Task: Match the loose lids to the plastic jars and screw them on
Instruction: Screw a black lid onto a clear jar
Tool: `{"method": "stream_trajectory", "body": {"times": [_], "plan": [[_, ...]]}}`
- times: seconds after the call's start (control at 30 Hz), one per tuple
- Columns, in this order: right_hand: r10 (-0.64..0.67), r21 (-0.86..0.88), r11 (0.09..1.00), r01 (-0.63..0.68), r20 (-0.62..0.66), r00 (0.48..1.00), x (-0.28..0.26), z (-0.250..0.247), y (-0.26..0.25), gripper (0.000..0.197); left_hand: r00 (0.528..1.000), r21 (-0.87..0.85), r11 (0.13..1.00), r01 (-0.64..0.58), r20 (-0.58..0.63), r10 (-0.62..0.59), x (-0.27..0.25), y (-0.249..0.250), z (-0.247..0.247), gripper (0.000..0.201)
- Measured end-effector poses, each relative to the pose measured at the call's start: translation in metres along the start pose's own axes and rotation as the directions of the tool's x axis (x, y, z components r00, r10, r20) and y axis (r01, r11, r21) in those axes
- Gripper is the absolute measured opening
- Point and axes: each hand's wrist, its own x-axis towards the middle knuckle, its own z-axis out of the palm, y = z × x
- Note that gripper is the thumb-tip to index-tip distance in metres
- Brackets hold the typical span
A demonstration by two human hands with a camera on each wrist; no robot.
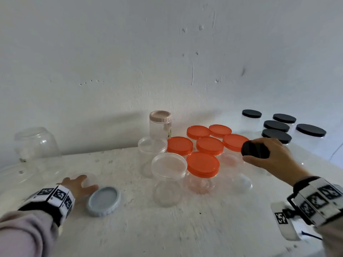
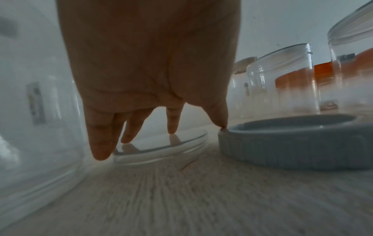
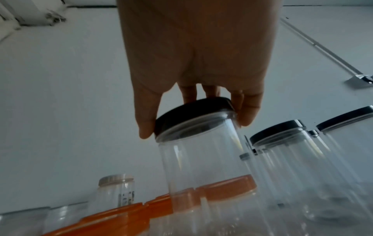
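Right grip: fingers and thumb clasp the black lid of a clear jar, tilted, beside the orange-lidded jars and in front of the black-lidded ones. Left grip: released, straight fingertips touching a clear lid flat on the table, thumb against a grey lid.

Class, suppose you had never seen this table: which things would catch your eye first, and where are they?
The cluster of orange-lidded jars at the table's middle stands out first, with the black-lidded jars behind it to the right. The right hand grips a black-lidded jar by its lid, tilted. At the near left, the left hand reaches onto a clear lid beside a loose grey-blue lid.
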Motion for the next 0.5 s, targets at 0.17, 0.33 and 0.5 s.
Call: {"method": "stream_trajectory", "body": {"times": [0.17, 0.33, 0.5], "plan": [[0.024, -0.012, 1.000, -0.024, -0.036, 0.999, 0.0059, 0.0090, 0.0040, 0.044, 0.999, -0.033, 0.999, 0.017, -0.034, -0.018, -0.0018, -0.0058, 0.0012, 0.071], [0.050, -0.083, 0.995, -0.048, 0.019, 0.999, 0.0081, 0.0096, 0.0015, 0.044, 0.998, -0.090, 0.996, 0.002, -0.057, -0.007, -0.0034, -0.0058, 0.0048, 0.066], [0.078, -0.094, 0.993, -0.073, 0.054, 0.995, 0.0046, 0.0105, -0.0037, 0.052, 0.996, -0.095, 0.995, 0.010, -0.086, -0.018, -0.0048, -0.0039, 0.0026, 0.073]]}}
